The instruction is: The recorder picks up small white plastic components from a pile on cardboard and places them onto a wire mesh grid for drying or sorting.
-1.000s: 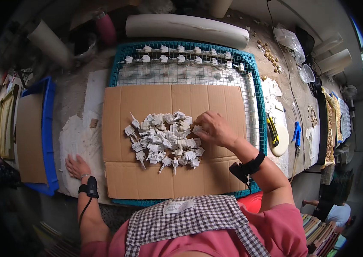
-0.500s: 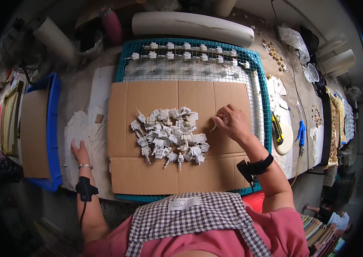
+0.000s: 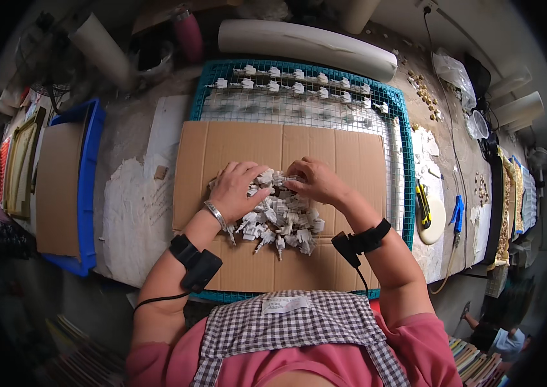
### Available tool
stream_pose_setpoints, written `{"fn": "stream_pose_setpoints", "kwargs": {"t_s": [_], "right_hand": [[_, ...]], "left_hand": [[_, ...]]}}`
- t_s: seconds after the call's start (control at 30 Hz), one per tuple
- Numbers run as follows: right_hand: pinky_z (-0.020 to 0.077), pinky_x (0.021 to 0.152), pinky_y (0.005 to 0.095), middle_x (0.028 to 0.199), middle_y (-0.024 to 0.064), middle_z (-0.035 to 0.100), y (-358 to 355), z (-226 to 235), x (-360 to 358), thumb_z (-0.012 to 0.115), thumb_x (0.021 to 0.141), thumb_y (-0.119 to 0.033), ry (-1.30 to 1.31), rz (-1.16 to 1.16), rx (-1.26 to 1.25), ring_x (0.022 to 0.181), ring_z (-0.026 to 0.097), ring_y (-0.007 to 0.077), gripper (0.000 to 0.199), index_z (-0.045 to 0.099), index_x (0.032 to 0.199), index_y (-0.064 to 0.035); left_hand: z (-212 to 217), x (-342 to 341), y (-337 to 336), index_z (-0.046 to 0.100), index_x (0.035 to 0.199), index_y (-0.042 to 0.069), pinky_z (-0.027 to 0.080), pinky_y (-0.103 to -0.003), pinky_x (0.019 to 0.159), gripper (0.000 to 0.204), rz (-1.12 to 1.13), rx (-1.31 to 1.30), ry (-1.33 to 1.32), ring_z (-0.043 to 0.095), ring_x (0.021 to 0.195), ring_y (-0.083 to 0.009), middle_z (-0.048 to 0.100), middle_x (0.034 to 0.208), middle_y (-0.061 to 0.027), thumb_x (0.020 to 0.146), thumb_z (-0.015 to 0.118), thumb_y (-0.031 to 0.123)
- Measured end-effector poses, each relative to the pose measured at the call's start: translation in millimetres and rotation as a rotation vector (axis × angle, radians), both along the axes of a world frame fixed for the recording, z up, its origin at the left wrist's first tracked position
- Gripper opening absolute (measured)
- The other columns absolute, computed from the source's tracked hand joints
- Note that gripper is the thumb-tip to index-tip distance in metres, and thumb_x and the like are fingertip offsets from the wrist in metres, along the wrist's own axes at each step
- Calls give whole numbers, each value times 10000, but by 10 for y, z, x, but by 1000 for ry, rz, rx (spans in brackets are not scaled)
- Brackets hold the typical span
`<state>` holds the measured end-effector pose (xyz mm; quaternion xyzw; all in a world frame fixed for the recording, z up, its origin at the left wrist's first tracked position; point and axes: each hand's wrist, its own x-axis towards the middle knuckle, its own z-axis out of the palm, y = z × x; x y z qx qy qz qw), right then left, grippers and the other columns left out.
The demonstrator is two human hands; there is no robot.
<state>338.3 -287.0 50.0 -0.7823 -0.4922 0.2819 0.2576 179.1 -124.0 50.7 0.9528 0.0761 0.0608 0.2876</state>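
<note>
A heap of small white figurine-like pieces [image 3: 280, 226], blocky with narrow prongs, lies on a flat brown cardboard sheet [image 3: 344, 155]. My left hand [image 3: 238, 190] rests over the heap's upper left side, open, fingers spread forward and thumb apart on the pieces. At the upper right edge of the heap, my right hand [image 3: 317, 180] is closed with its fingertips drawn together against the pieces. Whatever is between those fingertips is hidden. Similar white pieces stand in two rows on a teal-framed mesh rack [image 3: 405, 164], whose near part the cardboard covers.
A long white roll [image 3: 305, 48] lies behind the rack. To the right are a yellow-black utility knife [image 3: 423, 205] on a pale oval disc and a blue-handled tool [image 3: 458, 214]. A blue crate [image 3: 95, 161] with cardboard stands left; a pink bottle [image 3: 187, 37] is at the back.
My left hand has come from the table at the left onto the heap. My right hand has moved left, from the cardboard's right side to the heap's edge. The view has shifted slightly.
</note>
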Motion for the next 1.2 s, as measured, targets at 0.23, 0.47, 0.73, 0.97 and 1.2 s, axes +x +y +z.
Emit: {"fn": "stream_pose_setpoints", "kwargs": {"t_s": [0.23,0.47,0.73,0.97,1.2], "right_hand": [[476,702,345,866,143,598,-187,61,-212,640,797,-247,82,56,-52,803,582,278,285,609,969,-22],[487,736,347,899,147,594,-398,277,-257,624,817,-259,159,18,-175,828,605,284,328,588,1049,-29],[489,713,368,893,138,564,-1002,90,74,541,836,-125,-284,-18,119,791,583,310,187,590,1009,-72],[506,703,328,883,101,564,-1086,-58,103,634,736,-63,-231,-283,48,779,596,261,224,611,959,-70],[487,670,317,834,85,561,-646,176,229,663,723,-69,-188,-249,175,722,575,217,187,608,901,-63]], "left_hand": [[31,-207,-141,586,1114,109,400,-368,899,415,-103,-104,20,486,972,-283,545,1091,-83,743,662,276],[128,-458,-274,575,1141,86,383,-370,926,463,-143,-190,122,480,1081,-293,550,1158,-108,738,671,293],[84,-989,16,543,1163,42,355,-378,979,399,277,-153,-149,467,1153,-298,529,1212,-139,783,622,136],[-247,-1651,83,494,1200,20,355,-380,977,405,552,-78,-86,474,1130,-311,509,1216,-157,810,582,85],[-368,-2119,-65,386,1292,8,348,-391,983,497,721,-244,-17,454,1148,-349,465,1255,-204,841,555,130]]}}
